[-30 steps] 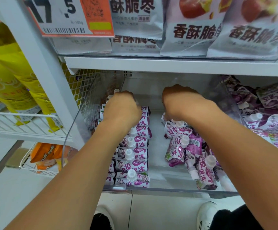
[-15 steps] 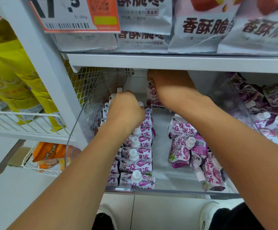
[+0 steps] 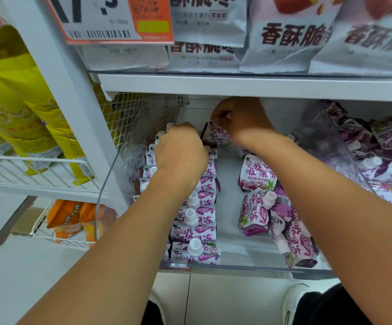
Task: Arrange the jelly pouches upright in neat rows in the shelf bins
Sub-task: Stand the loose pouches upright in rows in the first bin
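A clear plastic shelf bin (image 3: 244, 269) holds purple-and-white jelly pouches with white caps. Two upright rows of pouches (image 3: 196, 221) fill the bin's left side. My left hand (image 3: 181, 156) rests closed on the tops of the pouches at the back of these rows. My right hand (image 3: 239, 119) reaches to the back of the bin and pinches the top of one jelly pouch (image 3: 216, 136), held upright just behind the rows. A loose pile of pouches (image 3: 267, 207) lies flat on the bin's right side.
The white shelf board (image 3: 249, 84) sits just above my right hand, with grey snack bags (image 3: 284, 36) on it. A second bin of jumbled purple pouches (image 3: 382, 156) stands to the right. A white upright post (image 3: 73, 106), wire mesh and yellow packs (image 3: 21, 106) are left.
My right hand lifted a pouch from the right pile and carried it to the back of the bin, behind the rows. My left hand stayed on the rows.
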`<state>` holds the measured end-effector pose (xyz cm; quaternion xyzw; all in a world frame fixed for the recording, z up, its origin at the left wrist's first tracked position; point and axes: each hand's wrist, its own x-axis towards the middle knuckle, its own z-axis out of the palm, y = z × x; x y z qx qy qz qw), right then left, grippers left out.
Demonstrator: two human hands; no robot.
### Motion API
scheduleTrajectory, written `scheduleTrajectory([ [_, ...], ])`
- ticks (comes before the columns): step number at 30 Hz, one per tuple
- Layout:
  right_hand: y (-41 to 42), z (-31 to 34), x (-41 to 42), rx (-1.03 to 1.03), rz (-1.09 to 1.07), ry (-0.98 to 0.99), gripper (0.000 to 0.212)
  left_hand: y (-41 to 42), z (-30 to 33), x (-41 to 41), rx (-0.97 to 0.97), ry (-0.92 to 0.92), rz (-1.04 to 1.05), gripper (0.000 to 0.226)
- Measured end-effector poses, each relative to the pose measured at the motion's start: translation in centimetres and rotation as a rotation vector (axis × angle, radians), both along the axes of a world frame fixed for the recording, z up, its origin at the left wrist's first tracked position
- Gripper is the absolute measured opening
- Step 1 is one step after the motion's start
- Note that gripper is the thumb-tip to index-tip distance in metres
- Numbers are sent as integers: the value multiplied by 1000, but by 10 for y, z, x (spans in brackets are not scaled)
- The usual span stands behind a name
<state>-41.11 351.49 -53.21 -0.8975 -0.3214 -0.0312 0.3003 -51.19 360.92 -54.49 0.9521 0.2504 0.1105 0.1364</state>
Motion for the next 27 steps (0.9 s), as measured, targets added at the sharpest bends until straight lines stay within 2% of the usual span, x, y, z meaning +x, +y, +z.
scheduleTrajectory([
  [2,-6,6,2,-71,-9,37,13,-3,3,0,32,19,13,30],
  [6,-6,13,1,-382,-20,62,28,-5,5,1,77,66,21,25],
  [9,0,8,4,-328,-63,125,31,-5,7,2,37,31,51,13],
  [12,7,-1,2,-249,18,92,32,-5,8,1,-5,-17,56,10],
  [15,15,-11,-2,-212,128,115,34,-2,6,3,-60,-64,53,14],
  [18,15,-12,0,-141,150,205,31,2,5,5,-94,-89,37,15],
  [20,15,-13,8,-79,64,215,29,3,6,5,-142,-96,41,17],
  [23,19,-23,18,-147,-231,201,25,8,8,0,-242,-78,45,28],
  [25,21,-26,17,-218,-254,273,29,11,9,-5,-267,-64,16,30],
  [27,21,-28,16,-197,-213,383,41,9,8,-8,-252,-42,-25,29],
])
